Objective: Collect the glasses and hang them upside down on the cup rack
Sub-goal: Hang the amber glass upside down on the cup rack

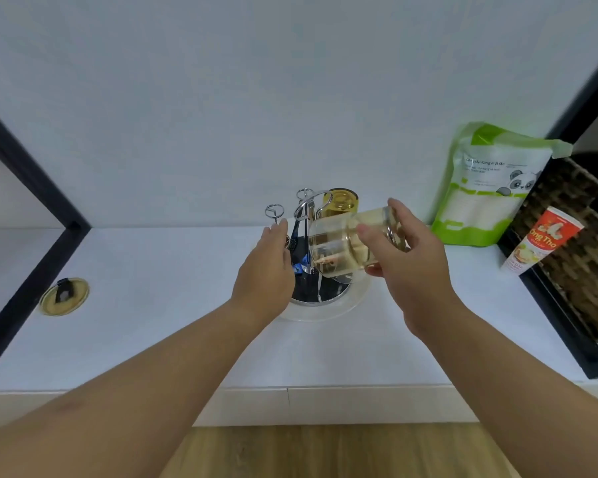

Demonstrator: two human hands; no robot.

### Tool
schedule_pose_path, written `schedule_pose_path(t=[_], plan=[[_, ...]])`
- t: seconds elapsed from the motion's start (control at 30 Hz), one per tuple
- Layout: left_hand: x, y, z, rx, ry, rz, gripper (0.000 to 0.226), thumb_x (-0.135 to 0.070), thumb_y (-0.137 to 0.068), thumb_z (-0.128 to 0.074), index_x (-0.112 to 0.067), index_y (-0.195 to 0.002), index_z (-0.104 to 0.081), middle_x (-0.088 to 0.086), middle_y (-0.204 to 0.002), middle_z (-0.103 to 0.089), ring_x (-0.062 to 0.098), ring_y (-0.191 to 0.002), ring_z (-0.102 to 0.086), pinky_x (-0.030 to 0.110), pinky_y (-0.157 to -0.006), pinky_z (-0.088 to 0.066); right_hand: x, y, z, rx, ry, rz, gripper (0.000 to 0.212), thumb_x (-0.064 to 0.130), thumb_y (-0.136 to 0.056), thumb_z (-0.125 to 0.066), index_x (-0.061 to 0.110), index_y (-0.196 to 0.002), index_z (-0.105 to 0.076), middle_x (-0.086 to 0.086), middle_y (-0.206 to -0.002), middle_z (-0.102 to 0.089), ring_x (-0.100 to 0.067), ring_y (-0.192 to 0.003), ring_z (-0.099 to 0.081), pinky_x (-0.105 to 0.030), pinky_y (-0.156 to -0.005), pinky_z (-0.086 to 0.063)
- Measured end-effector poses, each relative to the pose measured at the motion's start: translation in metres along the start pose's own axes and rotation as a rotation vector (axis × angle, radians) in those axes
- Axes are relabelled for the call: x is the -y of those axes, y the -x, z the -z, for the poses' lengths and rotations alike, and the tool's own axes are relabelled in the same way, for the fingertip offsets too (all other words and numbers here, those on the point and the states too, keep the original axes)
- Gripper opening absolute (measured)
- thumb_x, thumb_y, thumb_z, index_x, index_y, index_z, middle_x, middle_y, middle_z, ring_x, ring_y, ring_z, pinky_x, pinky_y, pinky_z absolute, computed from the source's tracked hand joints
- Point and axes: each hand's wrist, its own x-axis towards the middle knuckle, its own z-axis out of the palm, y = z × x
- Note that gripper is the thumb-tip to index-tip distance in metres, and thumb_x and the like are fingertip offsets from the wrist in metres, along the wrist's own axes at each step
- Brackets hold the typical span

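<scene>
A chrome cup rack (306,215) with looped prongs stands on a round base in a clear dish (325,310) at the back of the white counter. A yellow-tinted glass (340,202) hangs upside down on a far prong. My right hand (408,263) holds a second pale yellow glass (339,246) tilted on its side, its mouth towards the rack, just right of the prongs. My left hand (266,270) rests on the left side of the rack, fingers touching a prong; whether it grips the prong is unclear.
A green and white pouch (491,184) leans on the wall at right, next to a red tube (542,239) and a woven basket (580,257) in a black frame. A round amber lid (64,296) lies at left. Black frame edges flank the counter.
</scene>
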Motion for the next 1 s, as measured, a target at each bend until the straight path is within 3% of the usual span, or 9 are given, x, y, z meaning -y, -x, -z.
schedule_pose_path(t=[0.1, 0.17, 0.23, 0.33, 0.4, 0.53, 0.7, 0.83, 1.0], plan=[[0.0, 0.001, -0.003, -0.016, 0.079, 0.041, 0.047, -0.027, -0.111, -0.028, -0.028, -0.158, -0.029, 0.02, -0.145, -0.053, 0.035, -0.14, -0.042, 0.047, -0.107, -0.041, 0.002, -0.005, -0.003, 0.025, 0.128, 0.062, 0.074, 0.035, -0.085, -0.086, 0.033, -0.151, -0.054, 0.013, -0.117, -0.071, -0.005, -0.1, -0.07, -0.046, -0.093, -0.061], [0.0, 0.001, -0.004, -0.032, 0.128, 0.065, 0.045, -0.035, -0.11, -0.026, -0.032, -0.155, -0.032, 0.021, -0.13, -0.062, 0.039, -0.122, -0.056, 0.044, -0.094, -0.046, 0.003, -0.01, -0.004, 0.05, 0.205, 0.097, 0.076, 0.039, -0.083, -0.086, 0.036, -0.152, -0.052, 0.006, -0.125, -0.068, -0.011, -0.109, -0.068, -0.045, -0.098, -0.058], [-0.001, 0.001, -0.005, -0.046, 0.168, 0.075, 0.046, -0.039, -0.11, -0.026, -0.033, -0.154, -0.034, 0.022, -0.127, -0.063, 0.04, -0.116, -0.059, 0.046, -0.093, -0.047, 0.002, -0.015, -0.006, 0.089, 0.324, 0.16, 0.078, 0.046, -0.081, -0.084, 0.038, -0.152, -0.05, 0.008, -0.124, -0.066, -0.011, -0.113, -0.065, -0.037, -0.101, -0.053], [-0.002, 0.001, -0.006, -0.059, 0.211, 0.089, 0.051, -0.049, -0.107, -0.023, -0.034, -0.154, -0.036, 0.024, -0.124, -0.063, 0.041, -0.116, -0.058, 0.052, -0.097, -0.046, 0.0, -0.017, -0.013, 0.135, 0.509, 0.236, 0.081, 0.058, -0.075, -0.076, 0.045, -0.15, -0.048, 0.019, -0.113, -0.059, 0.008, -0.107, -0.055, -0.015, -0.085, -0.042], [-0.001, 0.0, -0.006, -0.062, 0.239, 0.096, 0.057, -0.057, -0.103, -0.019, -0.036, -0.152, -0.037, 0.022, -0.121, -0.064, 0.039, -0.116, -0.059, 0.05, -0.098, -0.046, -0.003, -0.018, -0.017, 0.16, 0.603, 0.27, 0.082, 0.06, -0.075, -0.074, 0.046, -0.15, -0.046, 0.018, -0.109, -0.057, 0.007, -0.097, -0.055, -0.014, -0.077, -0.038], [-0.001, -0.002, -0.004, -0.083, 0.306, 0.106, 0.059, -0.066, -0.097, -0.018, -0.041, -0.143, -0.048, -0.001, -0.08, -0.065, 0.021, -0.091, -0.065, 0.038, -0.087, -0.05, -0.009, -0.022, -0.023, 0.216, 0.729, 0.315, 0.085, 0.057, -0.08, -0.076, 0.042, -0.156, -0.041, 0.015, -0.113, -0.052, -0.003, -0.096, -0.053, -0.018, -0.075, -0.038], [0.001, -0.006, -0.005, -0.092, 0.346, 0.128, 0.049, -0.075, -0.09, -0.017, -0.055, -0.115, -0.054, -0.009, -0.073, -0.062, 0.009, -0.079, -0.063, 0.033, -0.079, -0.049, -0.015, -0.027, -0.033, 0.283, 0.888, 0.373, 0.082, 0.055, -0.083, -0.073, 0.036, -0.156, -0.042, 0.005, -0.132, -0.056, -0.018, -0.12, -0.056, -0.031, -0.086, -0.04], [-0.003, -0.006, -0.001, -0.109, 0.367, 0.144, 0.028, -0.073, -0.092, -0.02, -0.07, -0.083, -0.046, -0.034, -0.068, -0.052, -0.025, -0.068, -0.048, 0.013, -0.07, -0.032, -0.018, -0.03, -0.041, 0.35, 1.009, 0.376, 0.082, 0.056, -0.086, -0.069, 0.035, -0.158, -0.037, 0.004, -0.135, -0.055, -0.021, -0.12, -0.056, -0.034, -0.083, -0.042], [-0.001, -0.007, -0.002, -0.123, 0.417, 0.142, 0.033, -0.074, -0.093, -0.022, -0.063, -0.11, -0.047, -0.052, -0.068, -0.049, -0.034, -0.074, -0.045, 0.013, -0.072, -0.029, -0.023, -0.032, -0.044, 0.414, 1.131, 0.409, 0.082, 0.055, -0.087, -0.07, 0.029, -0.158, -0.038, 0.001, -0.127, -0.056, -0.021, -0.113, -0.058, -0.032, -0.075, -0.043]])
